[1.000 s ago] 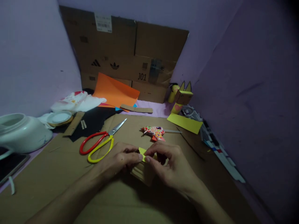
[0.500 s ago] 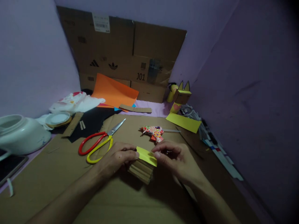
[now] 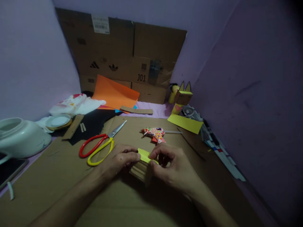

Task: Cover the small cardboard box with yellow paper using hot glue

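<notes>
A small block of stacked cardboard strips (image 3: 138,171) has a yellow paper strip (image 3: 143,155) lying over its top. My left hand (image 3: 121,159) grips the block's left end, thumb on the yellow paper. With thumb and index finger, my right hand (image 3: 168,164) pinches the right part of the paper at the block's right end. The fingers hide that end. Beyond the hands lies a flower-patterned glue gun (image 3: 155,134) with a clear stick in its back. Scissors (image 3: 104,143) with one red and one yellow handle lie open left of it.
A white ceramic pot (image 3: 26,138) stands at the left above a dark phone (image 3: 11,168). Orange paper (image 3: 115,93) leans on an upright cardboard sheet (image 3: 113,47). A cardboard animal figure (image 3: 183,97), a yellow strip (image 3: 186,123) and markers (image 3: 215,142) are on the right.
My right hand has moved left and a little down over the block's right end and the yellow paper. My left hand has kept its hold. The view has shifted slightly.
</notes>
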